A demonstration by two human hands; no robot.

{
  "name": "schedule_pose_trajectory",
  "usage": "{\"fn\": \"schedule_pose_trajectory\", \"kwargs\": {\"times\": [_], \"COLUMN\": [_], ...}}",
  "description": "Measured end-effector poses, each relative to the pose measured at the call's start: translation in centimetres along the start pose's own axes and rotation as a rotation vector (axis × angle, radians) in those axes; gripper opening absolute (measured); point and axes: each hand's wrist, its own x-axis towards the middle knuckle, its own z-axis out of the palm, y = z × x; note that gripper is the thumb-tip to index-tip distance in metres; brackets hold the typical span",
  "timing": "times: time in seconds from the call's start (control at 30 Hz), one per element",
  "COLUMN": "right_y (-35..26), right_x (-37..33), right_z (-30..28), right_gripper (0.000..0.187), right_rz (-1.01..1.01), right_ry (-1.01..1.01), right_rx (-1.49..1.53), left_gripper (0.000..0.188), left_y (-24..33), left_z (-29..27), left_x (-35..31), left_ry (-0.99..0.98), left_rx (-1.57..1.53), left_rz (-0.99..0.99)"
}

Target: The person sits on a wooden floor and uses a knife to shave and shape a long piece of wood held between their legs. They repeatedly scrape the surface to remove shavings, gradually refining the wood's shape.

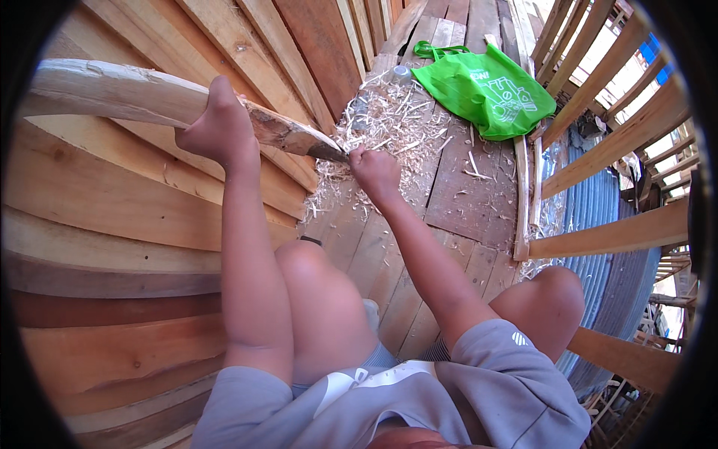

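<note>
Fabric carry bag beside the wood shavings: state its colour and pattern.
The fabric carry bag is bright green with white printing, shown best in the head view.

Single fisheye view from the head, steeply downward (plank floor (pixel 366 258) mid-frame)

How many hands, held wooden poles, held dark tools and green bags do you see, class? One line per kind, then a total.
Left hand and right hand: 2
Wooden pole, gripped by the left: 1
Dark tool, gripped by the right: 1
Green bag: 1
Total: 5
</note>
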Motion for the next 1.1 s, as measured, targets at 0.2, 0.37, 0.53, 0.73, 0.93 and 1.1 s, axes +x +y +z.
{"fn": "schedule_pose_trajectory", "kwargs": {"times": [0.2,0.37,0.53,0.73,0.93,1.1], "right_y": [1.9,6.9,14.0,7.3,3.5,3.4], "right_x": [2.1,5.9,8.6,3.2,-0.8,-2.3], "right_z": [0.7,-3.8,-6.2,-4.0,-1.2,1.1], "right_gripper": [0.054,0.054,0.074,0.053,0.053,0.045], "right_rz": [-0.247,0.032,0.128,0.278,0.542,0.499], "right_ry": [0.164,0.18,-0.165,-0.794,-1.15,-1.083], "right_rx": [-0.026,-0.159,0.136,1.169,1.339,1.202], "left_gripper": [0.024,0.04,0.024,0.024,0.027,0.035], "left_y": [-0.4,0.1,0.1,0.1,0.1,-0.4], "left_z": [0.1,-0.9,0.5,0.4,0.0,-0.2], "left_x": [0.4,0.5,-0.7,-0.5,-0.3,-0.1], "left_ry": [-0.003,-0.076,-0.066,-0.013,-0.019,-0.048], "left_rx": [-0.004,0.011,-0.087,-0.098,-0.08,-0.04], "left_rz": [-0.008,-0.051,-0.035,-0.013,-0.044,-0.085]}}
